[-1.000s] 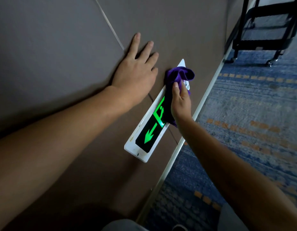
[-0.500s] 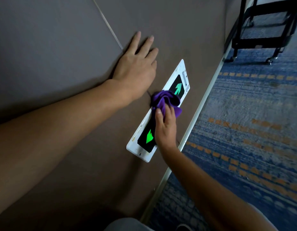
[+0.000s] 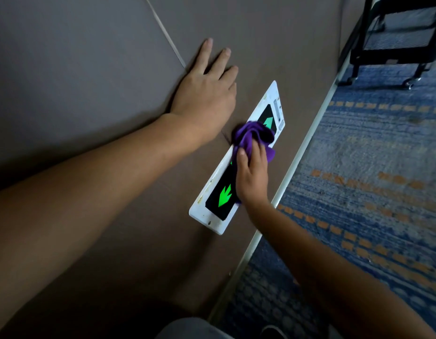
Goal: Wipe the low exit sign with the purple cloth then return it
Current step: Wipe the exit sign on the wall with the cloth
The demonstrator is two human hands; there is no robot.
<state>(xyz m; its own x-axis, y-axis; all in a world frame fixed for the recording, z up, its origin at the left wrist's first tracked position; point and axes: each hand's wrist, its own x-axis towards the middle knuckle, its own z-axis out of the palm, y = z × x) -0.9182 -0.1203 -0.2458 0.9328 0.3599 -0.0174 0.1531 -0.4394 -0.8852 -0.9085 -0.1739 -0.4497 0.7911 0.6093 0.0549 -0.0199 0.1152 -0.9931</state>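
Observation:
The low exit sign (image 3: 212, 211) is a long white-framed panel with glowing green arrows, mounted on the brown wall just above the floor trim. My right hand (image 3: 251, 177) presses the bunched purple cloth (image 3: 252, 138) against the middle of the sign, hiding the running-figure symbol. The arrows at both ends of the sign show. My left hand (image 3: 207, 94) lies flat on the wall above the sign, fingers spread, holding nothing.
A pale baseboard strip (image 3: 295, 165) runs along the foot of the wall. Blue carpet with orange dashes (image 3: 363, 192) covers the floor on the right. A black wheeled cart (image 3: 395, 45) stands at the top right, beside the wall.
My right hand slid the cloth from the sign's far end down to its middle, then stayed about there. The left hand has stayed flat on the wall.

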